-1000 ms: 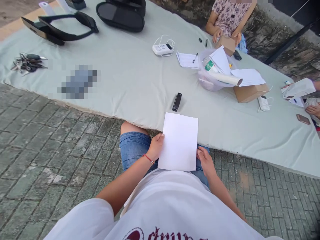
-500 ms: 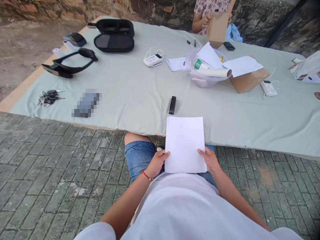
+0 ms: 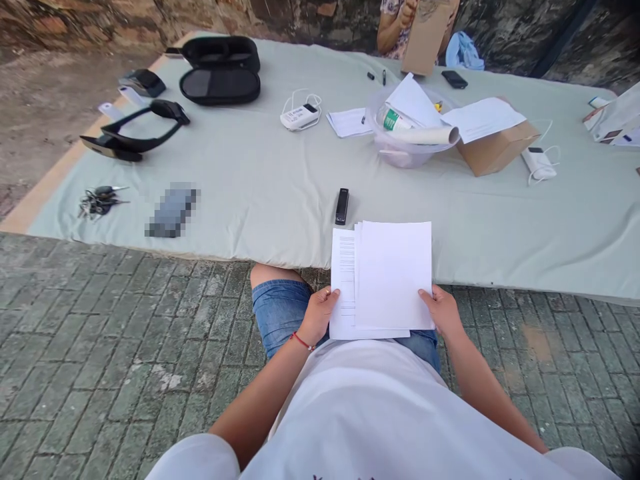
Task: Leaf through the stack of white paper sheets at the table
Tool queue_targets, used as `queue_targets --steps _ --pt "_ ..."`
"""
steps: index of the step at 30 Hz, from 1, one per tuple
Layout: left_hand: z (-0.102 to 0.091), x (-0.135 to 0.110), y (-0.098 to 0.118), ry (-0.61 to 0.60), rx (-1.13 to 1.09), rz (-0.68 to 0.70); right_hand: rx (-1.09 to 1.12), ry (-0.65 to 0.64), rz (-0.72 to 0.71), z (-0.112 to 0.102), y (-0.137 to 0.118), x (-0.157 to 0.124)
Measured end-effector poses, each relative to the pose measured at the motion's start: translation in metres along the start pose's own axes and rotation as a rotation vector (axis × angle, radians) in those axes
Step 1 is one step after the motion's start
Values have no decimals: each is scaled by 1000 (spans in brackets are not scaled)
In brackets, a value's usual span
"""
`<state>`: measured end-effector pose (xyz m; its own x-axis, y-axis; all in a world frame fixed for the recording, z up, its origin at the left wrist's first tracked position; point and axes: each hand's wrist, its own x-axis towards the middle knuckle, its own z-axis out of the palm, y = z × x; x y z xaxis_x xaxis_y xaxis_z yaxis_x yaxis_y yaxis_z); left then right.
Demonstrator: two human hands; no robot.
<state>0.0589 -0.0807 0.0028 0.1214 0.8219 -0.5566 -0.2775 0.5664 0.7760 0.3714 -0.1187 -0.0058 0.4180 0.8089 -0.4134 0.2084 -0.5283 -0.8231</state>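
Note:
Between my hands, over my lap and the table's front edge, are sheets of paper. My left hand is closed on the left side of a printed sheet, thumb on top and fingers hidden beneath. My right hand pinches the right edge of blank-looking white sheets, which overlap the printed one and sit shifted to its right. A few sheet edges show at the blank stack's left side. Just beyond the papers lies a black stapler.
On the cloth-covered table are keys, a blurred phone-like object, dark headgear, an open black case and a white corded device. A plastic basin holds papers and a bottle. Across from me, a person handles a cardboard box.
My right hand has slid the upper sheets to the right, uncovering a printed strip of the sheet under my left hand. The person opposite has tilted and shifted the cardboard box.

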Motion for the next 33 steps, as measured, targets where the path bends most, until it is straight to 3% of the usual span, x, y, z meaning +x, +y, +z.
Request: queue_targets --steps 4,8,15,19,27,33 --pt "-6 3 -3 162 123 80 173 82 69 -27 4 11" --pt "-7 5 -2 193 247 171 328 -1 162 -34 -2 7" --pt "2 6 2 107 104 18 410 -285 202 3 -17 -10" --pt "0 10 2 82 105 55 425 -360 167 20 -14 -11" --pt "-3 17 -1 204 97 94 345 -316 120 23 -8 -6" --pt "1 19 -2 169 36 129 279 -210 111 10 -2 1"
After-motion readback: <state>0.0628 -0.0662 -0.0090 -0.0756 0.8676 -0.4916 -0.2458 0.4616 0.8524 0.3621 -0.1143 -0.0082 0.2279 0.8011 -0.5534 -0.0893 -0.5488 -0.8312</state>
